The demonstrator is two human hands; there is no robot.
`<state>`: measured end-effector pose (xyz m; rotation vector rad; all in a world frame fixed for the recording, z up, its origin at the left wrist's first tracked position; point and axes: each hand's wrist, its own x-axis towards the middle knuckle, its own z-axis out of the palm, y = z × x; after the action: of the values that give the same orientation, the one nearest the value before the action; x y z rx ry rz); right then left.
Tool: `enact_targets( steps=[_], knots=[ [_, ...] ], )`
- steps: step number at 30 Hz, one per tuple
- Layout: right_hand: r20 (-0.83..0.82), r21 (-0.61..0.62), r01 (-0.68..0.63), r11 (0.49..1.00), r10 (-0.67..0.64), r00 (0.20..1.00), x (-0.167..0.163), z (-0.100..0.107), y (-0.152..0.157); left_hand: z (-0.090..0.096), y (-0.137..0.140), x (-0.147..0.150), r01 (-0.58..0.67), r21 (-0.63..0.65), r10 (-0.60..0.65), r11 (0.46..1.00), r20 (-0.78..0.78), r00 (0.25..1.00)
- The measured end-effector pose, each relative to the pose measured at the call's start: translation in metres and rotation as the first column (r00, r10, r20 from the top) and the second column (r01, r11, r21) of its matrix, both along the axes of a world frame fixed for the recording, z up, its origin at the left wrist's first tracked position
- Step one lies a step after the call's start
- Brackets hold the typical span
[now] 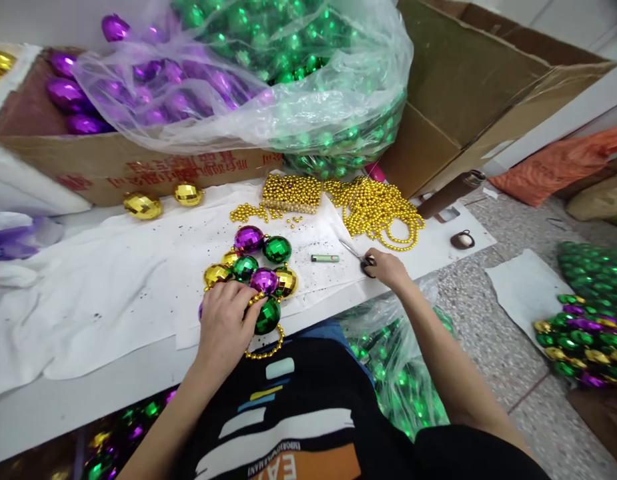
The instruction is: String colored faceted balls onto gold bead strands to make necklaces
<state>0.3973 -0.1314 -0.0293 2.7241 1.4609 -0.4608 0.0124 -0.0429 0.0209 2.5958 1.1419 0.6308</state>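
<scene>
My left hand [230,312] rests over a cluster of shiny faceted balls, its thumb and fingers closed on a gold bead strand [265,353] that loops over the table's front edge. Around it lie purple [249,239], green [278,249] and gold balls [286,283], several of each colour or partly covered by the hand. At the right, my right hand [387,268] grips the black handles of a pair of scissors [355,253], whose blades point away to the left, over the cloth. Between the hands a green lighter [325,258] lies flat.
Behind are a gold bead pile [373,207], a small bead-filled box [291,193] and loose beads [248,213]. A cardboard box [188,167] and plastic bag [338,100] hold purple and green balls. A brown bottle [451,193] and small dark pot [462,240] stand right.
</scene>
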Motion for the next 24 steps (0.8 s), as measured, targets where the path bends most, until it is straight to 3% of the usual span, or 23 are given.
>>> enact_targets(
  steps=[4, 8, 12, 16, 18, 19, 20, 21, 24],
  knots=[
    [0.029, 0.027, -0.044, 0.999, 0.043, 0.999, -0.015, 0.008, 0.015, 0.005, 0.002, -0.001, 0.008, -0.192, 0.012, 0.981, 0.103, 0.995],
    [0.037, 0.159, -0.207, 0.965, 0.203, 0.978, -0.069, 0.0, 0.037, 0.016, 0.003, 0.0, 0.006, -0.355, 0.058, 0.935, 0.169, 0.984],
    [0.022, 0.203, -0.321, 0.925, 0.323, 0.946, -0.107, -0.012, 0.053, 0.029, 0.002, -0.003, 0.014, -0.508, 0.121, 0.861, 0.232, 0.965],
    [0.006, 0.249, -0.295, 0.922, 0.303, 0.953, -0.106, -0.014, 0.055, 0.033, -0.001, -0.005, 0.105, -0.68, 0.259, 0.726, 0.412, 0.874],
    [-0.139, 0.367, -0.172, 0.914, 0.237, 0.962, -0.105, -0.011, 0.051, 0.032, -0.003, -0.003, 0.186, -0.755, 0.377, 0.629, 0.506, 0.776],
    [-0.287, 0.438, -0.066, 0.896, 0.209, 0.935, -0.107, -0.008, 0.047, 0.031, -0.004, 0.0, 0.227, -0.78, 0.442, 0.583, 0.539, 0.717],
    [-0.466, 0.491, 0.062, 0.869, 0.202, 0.861, -0.111, -0.005, 0.042, 0.03, -0.005, 0.004, 0.266, -0.797, 0.506, 0.542, 0.563, 0.654],
    [-0.642, 0.508, 0.19, 0.84, 0.222, 0.734, -0.117, -0.001, 0.037, 0.029, -0.007, 0.008, 0.303, -0.807, 0.565, 0.507, 0.576, 0.591],
    [-0.904, 0.418, 0.422, 0.804, 0.325, 0.276, -0.142, 0.012, 0.024, 0.027, -0.012, 0.021, 0.404, -0.825, 0.7, 0.396, 0.556, 0.448]
  ],
)
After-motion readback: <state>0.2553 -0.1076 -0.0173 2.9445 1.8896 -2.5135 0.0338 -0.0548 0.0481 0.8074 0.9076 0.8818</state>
